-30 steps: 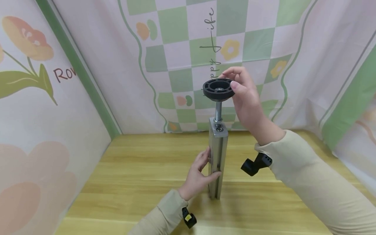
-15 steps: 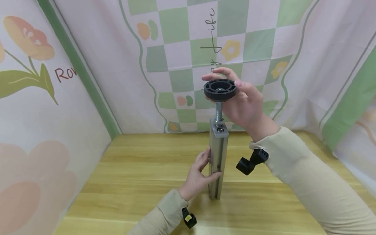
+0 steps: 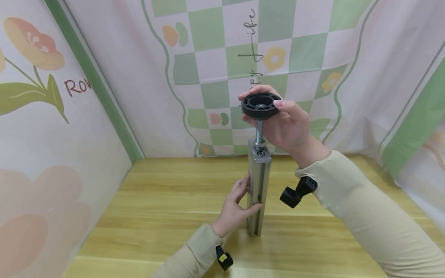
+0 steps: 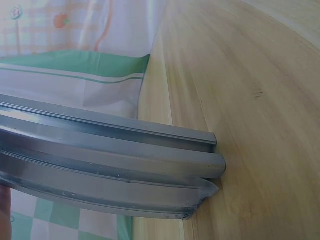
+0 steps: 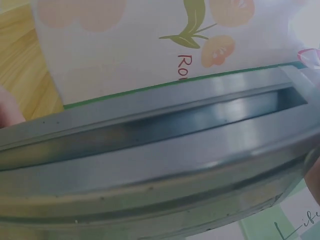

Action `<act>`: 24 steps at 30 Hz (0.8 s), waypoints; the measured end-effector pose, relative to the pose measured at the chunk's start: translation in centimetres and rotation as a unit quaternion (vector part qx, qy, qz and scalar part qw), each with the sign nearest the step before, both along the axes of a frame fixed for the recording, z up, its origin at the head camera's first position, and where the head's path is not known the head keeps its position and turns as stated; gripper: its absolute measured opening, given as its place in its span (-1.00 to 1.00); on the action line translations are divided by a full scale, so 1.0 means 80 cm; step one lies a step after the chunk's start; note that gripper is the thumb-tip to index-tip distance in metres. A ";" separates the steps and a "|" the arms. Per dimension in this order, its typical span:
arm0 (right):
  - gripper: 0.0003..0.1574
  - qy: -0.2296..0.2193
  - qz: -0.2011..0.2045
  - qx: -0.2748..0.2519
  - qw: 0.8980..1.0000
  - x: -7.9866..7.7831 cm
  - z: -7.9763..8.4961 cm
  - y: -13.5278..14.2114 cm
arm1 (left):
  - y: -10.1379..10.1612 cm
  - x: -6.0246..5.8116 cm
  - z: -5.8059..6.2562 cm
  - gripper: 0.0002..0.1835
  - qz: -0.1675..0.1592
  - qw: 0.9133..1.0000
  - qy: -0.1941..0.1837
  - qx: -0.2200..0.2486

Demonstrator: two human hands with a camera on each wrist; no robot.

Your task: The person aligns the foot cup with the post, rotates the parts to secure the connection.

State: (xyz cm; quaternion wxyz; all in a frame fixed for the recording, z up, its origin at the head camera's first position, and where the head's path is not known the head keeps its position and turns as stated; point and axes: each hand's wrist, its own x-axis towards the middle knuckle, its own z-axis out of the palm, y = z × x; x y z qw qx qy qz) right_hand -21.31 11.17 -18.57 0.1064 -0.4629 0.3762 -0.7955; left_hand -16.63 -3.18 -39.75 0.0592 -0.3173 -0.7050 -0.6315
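An upright aluminium profile (image 3: 256, 181) stands on end on the wooden table, with slots along its sides. From its capped top rises a threaded rod (image 3: 259, 132) with a nut near its base. The rod carries a round black levelling foot (image 3: 255, 112), hollow side up. My left hand (image 3: 233, 210) grips the profile about halfway down, thumb on the near side. Thumb and fingers of my right hand (image 3: 290, 121) hold the foot's rim, the fingers partly hidden behind it. Close up, the profile (image 4: 125, 150) fills much of the left wrist view; the right wrist view shows its long slot (image 5: 165, 127).
The wooden tabletop (image 3: 167, 193) extends around the profile. Behind it hangs a green and white checked cloth (image 3: 205, 65), and a flower-printed panel (image 3: 69, 154) borders the left side. Small black cameras sit at the right cuff (image 3: 299, 192) and the left cuff (image 3: 224, 258).
My right hand loosened on the rim, its fingers stretched leftward behind the foot, then closed on it again farther round. The left hand and the profile have stayed put.
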 end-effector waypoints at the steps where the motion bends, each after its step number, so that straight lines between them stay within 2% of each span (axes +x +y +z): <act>1: -0.61 0.002 -0.006 0.002 1.000 0.000 0.000 0.000 | 0.000 0.000 0.000 -0.10 0.000 1.000 0.002 0.000; 7: -0.66 0.017 -0.042 0.017 0.999 0.002 -0.001 0.003 | 0.001 0.001 0.002 -0.11 -0.001 1.000 -0.008 -0.003; 11: -0.68 0.036 -0.084 0.031 0.995 0.002 -0.002 0.004 | 0.001 0.002 0.001 -0.12 -0.002 1.000 -0.014 -0.001; 15: -0.71 0.053 -0.124 0.036 0.990 0.002 -0.002 0.004 | 0.001 0.002 0.000 -0.12 -0.003 1.000 -0.011 0.003; 21: -0.74 0.058 -0.150 0.031 0.987 0.006 -0.001 0.006 | 0.001 0.002 0.000 -0.12 -0.003 1.000 -0.004 0.003; 24: -0.74 0.060 -0.177 0.032 0.982 0.008 -0.001 0.007 | 0.001 0.003 0.001 -0.11 -0.004 1.000 -0.003 0.003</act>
